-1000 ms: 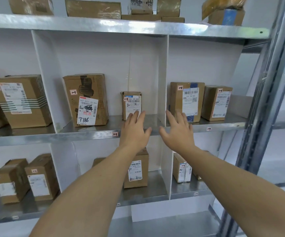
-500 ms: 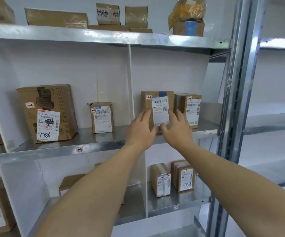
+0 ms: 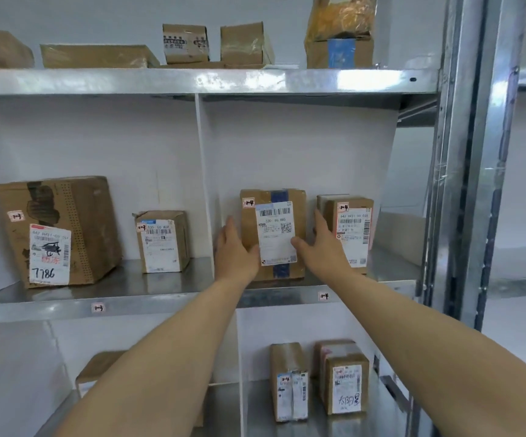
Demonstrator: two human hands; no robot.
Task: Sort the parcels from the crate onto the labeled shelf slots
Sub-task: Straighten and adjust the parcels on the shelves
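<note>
The metal shelf point(image 3: 160, 302) runs beneath both wrists, with its steel upright point(image 3: 463, 152) well to the right of the right grip point(image 3: 321, 250). Far to the left of the left grip point(image 3: 236, 257) sits a big carton marked 7786 point(image 3: 59, 231), and a white divider point(image 3: 205, 184) stands just beside that grip's fingers. Between the two grips the parcel point(image 3: 274, 234) stands upright on the shelf, its long axis vertical, its labelled face towards the camera with the barcode at the top. Both grips are bare hands. Each lays straight fingers flat along one side of the parcel and rests a thumb on its front face, so neither curls round it. Just beyond the right grip's fingers stands a neighbouring parcel point(image 3: 353, 231), also upright. A smaller box point(image 3: 164, 241) stands left of the divider. A slot tag point(image 3: 323, 296) sits on the shelf rim below the right grip.
</note>
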